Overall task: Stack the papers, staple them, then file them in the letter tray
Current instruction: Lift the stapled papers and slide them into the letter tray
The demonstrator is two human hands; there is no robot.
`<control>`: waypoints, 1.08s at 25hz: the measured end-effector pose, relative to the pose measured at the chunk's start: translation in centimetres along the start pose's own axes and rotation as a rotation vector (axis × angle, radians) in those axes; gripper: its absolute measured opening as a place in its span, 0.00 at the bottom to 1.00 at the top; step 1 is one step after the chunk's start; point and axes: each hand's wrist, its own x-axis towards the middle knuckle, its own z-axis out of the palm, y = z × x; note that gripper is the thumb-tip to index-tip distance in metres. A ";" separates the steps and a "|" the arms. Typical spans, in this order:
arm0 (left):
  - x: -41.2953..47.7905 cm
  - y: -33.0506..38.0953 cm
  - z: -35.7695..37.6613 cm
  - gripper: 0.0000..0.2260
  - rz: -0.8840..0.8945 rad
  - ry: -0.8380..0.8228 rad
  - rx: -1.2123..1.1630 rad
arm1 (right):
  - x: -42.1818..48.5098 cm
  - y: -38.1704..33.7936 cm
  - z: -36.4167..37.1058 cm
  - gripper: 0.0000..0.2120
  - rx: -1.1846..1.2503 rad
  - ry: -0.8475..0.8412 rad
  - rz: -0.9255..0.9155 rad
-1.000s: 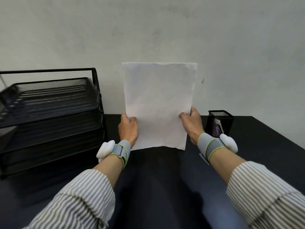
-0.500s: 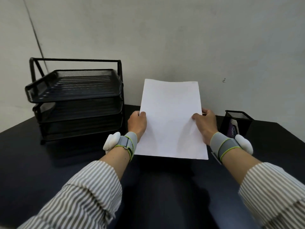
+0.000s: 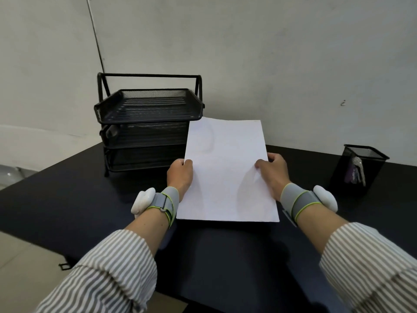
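White papers (image 3: 225, 172) held over the black table (image 3: 67, 199), one grip on each long edge, about halfway along.
- left grip (image 3: 179, 175): closed on the left edge, thumb on top, fingers curled under.
- right grip (image 3: 274, 175): closed on the right edge, same pinch, thumb on top of the sheet.
- Papers tilted: near edge low, close above the table, far edge higher and pointing at the letter tray (image 3: 149, 119). Can't tell how many sheets, or if a staple is in. Visible face is plain white with soft shadows, a slight buckle by the right thumb.
- Letter tray: black wire mesh, three tiers, bar handle frame on top, standing at the back left of the table against the wall (image 3: 270, 53). In this view the papers' far left corner covers the right end of the middle and lower tiers. Touching or apart: can't tell.
- Black mesh pen cup (image 3: 361, 170) at the right, well apart from the papers. Something purple and something silvery inside, too small to identify.
- Grey wrist bands with lime piping on both wrists, left (image 3: 165, 203) and right (image 3: 297, 199), each carrying a white pod on the outer side.
- Striped sleeves (image 3: 108, 274) pushed up the forearms.
- Small dark mark (image 3: 343, 102) on the wall at the right, too small to read.
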 end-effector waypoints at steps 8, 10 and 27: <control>0.8 -1.5 -4.3 0.14 -0.003 0.088 0.022 | -1.7 -0.5 4.0 0.21 0.024 -0.076 -0.012; 1.1 -1.7 -5.4 0.15 0.005 0.122 0.037 | -2.1 -0.9 5.0 0.21 0.025 -0.096 -0.012; 5.2 -1.9 -13.0 0.15 -0.069 0.271 -0.095 | -2.5 -3.3 12.1 0.24 0.009 -0.273 0.065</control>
